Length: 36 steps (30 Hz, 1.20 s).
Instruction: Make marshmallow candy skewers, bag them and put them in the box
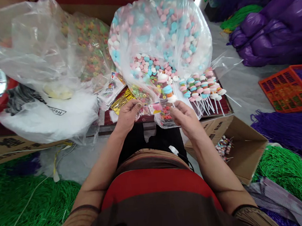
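My left hand [130, 114] is closed on the left end of a small clear printed bag [155, 108], held level above the table's front edge. My right hand [184, 115] pinches the stick under a candy skewer [167, 89] of white, blue and orange pieces, which stands upright beside the bag's right end. Behind the hands, a large clear bag [160, 32] holds pink, blue and white candies. Finished-looking candy skewers [203, 86] lie in a row to the right, sticks toward me. Flat printed bags [111, 91] and gold ties [122, 100] lie beyond my left hand.
A bag of ring candies [93, 48] and a white plastic bag [54, 113] fill the table's left. An open cardboard box [244, 147] with skewers inside stands at lower right. An orange crate [287, 88] and purple bags [277, 26] are farther right.
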### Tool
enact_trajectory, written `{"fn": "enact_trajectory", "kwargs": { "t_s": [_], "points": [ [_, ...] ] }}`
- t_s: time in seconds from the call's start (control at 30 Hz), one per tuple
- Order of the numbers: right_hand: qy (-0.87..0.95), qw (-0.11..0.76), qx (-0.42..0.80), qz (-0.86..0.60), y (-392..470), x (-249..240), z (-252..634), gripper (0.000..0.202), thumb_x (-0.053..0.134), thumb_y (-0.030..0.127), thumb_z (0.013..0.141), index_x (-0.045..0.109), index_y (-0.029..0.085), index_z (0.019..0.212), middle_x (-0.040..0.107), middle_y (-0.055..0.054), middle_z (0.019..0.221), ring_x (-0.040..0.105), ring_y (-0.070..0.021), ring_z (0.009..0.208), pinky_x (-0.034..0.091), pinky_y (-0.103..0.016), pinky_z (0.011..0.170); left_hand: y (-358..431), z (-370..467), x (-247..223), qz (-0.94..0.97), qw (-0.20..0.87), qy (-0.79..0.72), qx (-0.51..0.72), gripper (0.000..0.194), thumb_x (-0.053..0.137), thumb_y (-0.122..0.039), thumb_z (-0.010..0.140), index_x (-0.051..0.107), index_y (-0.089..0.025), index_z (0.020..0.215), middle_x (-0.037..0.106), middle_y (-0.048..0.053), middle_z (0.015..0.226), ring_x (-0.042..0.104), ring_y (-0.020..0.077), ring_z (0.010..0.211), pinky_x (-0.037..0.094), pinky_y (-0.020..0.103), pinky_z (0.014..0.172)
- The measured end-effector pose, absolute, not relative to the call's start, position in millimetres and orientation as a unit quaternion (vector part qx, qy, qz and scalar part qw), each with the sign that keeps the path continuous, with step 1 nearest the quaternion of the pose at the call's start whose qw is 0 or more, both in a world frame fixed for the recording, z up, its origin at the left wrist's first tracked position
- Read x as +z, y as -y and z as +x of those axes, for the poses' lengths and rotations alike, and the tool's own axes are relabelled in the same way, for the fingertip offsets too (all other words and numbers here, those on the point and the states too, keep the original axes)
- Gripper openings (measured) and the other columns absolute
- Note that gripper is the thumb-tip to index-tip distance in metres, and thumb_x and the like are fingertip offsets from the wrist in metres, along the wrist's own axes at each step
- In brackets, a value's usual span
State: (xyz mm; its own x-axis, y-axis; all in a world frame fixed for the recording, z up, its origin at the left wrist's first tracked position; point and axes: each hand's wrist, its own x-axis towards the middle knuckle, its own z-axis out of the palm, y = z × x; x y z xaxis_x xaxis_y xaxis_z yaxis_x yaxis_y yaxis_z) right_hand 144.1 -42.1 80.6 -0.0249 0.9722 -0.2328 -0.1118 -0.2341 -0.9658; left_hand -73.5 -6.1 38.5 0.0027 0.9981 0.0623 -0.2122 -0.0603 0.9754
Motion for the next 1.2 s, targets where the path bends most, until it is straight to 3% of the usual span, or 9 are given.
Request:
{"fn": "enact_trajectory", "kwargs": {
  "t_s": [0.07, 0.23, 0.4, 0.6, 0.73, 0.83, 0.97, 1.2],
  "points": [
    [0.436, 0.463, 0.561, -0.53, 49.1, 89.6, 161.1, 0.024, 0.077, 0.043, 0.082, 0.068, 0.022, 0.09, 0.05, 0.006, 0.061, 0.03, -0.0076, 0.051, 0.02, -0.024, 0.048, 3.6, -75.6, 39.3, 0.38, 0.583, -0.42, 0.583, 0.049, 0.091, -0.062, 0.063, 0.069, -0.02, 0.077, 0.059, -0.006, 0.062, 0.034, 0.0027, 0.042, 0.024, 0.019, 0.037],
    [0.543, 0.422, 0.486, -0.54, 65.9, 100.6, 190.3, 0.029, 0.071, 0.049, 0.091, 0.07, 0.022, 0.079, 0.06, 0.0, 0.067, 0.041, -0.0105, 0.056, 0.029, -0.025, 0.05, 0.6, -78.1, 45.6, 0.314, 0.622, -0.409, 0.59, 0.053, 0.098, -0.056, 0.052, 0.066, -0.018, 0.074, 0.063, -0.006, 0.062, 0.038, 0.0009, 0.041, 0.024, 0.014, 0.033],
    [0.637, 0.398, 0.404, -0.522, 65.4, 92.7, 202.4, 0.03, 0.068, 0.052, 0.092, 0.08, 0.025, 0.095, 0.067, 0.0, 0.066, 0.06, -0.0157, 0.064, 0.048, -0.03, 0.065, 0.4, -77.9, 45.9, 0.307, 0.643, -0.402, 0.574, 0.053, 0.099, -0.054, 0.051, 0.066, -0.018, 0.071, 0.061, -0.006, 0.058, 0.039, 0.0009, 0.04, 0.026, 0.013, 0.033],
    [0.698, 0.348, 0.331, -0.531, 61.1, 87.4, 218.9, 0.034, 0.064, 0.051, 0.096, 0.079, 0.024, 0.107, 0.076, -0.002, 0.073, 0.068, -0.0178, 0.067, 0.054, -0.032, 0.07, -0.6, -78.9, 44.2, 0.315, 0.658, -0.41, 0.547, 0.053, 0.1, -0.052, 0.049, 0.066, -0.017, 0.07, 0.06, -0.007, 0.058, 0.037, 0.0008, 0.04, 0.024, 0.015, 0.033],
    [0.723, 0.318, 0.297, -0.536, 59.7, 95.2, 228.4, 0.028, 0.063, 0.049, 0.097, 0.075, 0.024, 0.105, 0.078, -0.004, 0.078, 0.072, -0.0206, 0.075, 0.056, -0.034, 0.073, -2.0, -79.8, 42.0, 0.362, 0.641, -0.405, 0.543, 0.051, 0.098, -0.053, 0.054, 0.068, -0.016, 0.071, 0.065, -0.004, 0.064, 0.046, 0.0025, 0.048, 0.033, 0.016, 0.041],
    [0.75, 0.335, 0.239, -0.517, 55.7, 96.1, 233.0, 0.024, 0.065, 0.047, 0.096, 0.075, 0.027, 0.087, 0.079, -0.004, 0.082, 0.073, -0.0233, 0.084, 0.057, -0.04, 0.088, -3.0, -80.0, 42.7, 0.381, 0.644, -0.399, 0.53, 0.051, 0.096, -0.056, 0.056, 0.069, -0.016, 0.071, 0.064, -0.003, 0.064, 0.053, 0.0051, 0.055, 0.041, 0.017, 0.049],
    [0.757, 0.379, 0.185, -0.5, 50.6, 89.9, 236.8, 0.018, 0.069, 0.043, 0.093, 0.077, 0.029, 0.085, 0.079, -0.001, 0.081, 0.072, -0.0217, 0.079, 0.048, -0.051, 0.114, -3.9, -80.6, 44.8, 0.393, 0.641, -0.402, 0.523, 0.05, 0.097, -0.057, 0.054, 0.07, -0.017, 0.067, 0.066, -0.002, 0.064, 0.055, 0.0071, 0.06, 0.044, 0.019, 0.055],
    [0.69, 0.435, 0.201, -0.542, 54.6, 89.5, 243.9, 0.017, 0.076, 0.045, 0.088, 0.08, 0.029, 0.084, 0.079, -0.001, 0.083, 0.075, -0.0251, 0.089, 0.05, -0.053, 0.112, -6.0, -81.8, 41.1, 0.395, 0.649, -0.393, 0.518, 0.049, 0.097, -0.056, 0.053, 0.072, -0.017, 0.069, 0.066, -0.003, 0.068, 0.056, 0.0061, 0.062, 0.046, 0.019, 0.06]
  ]
}}
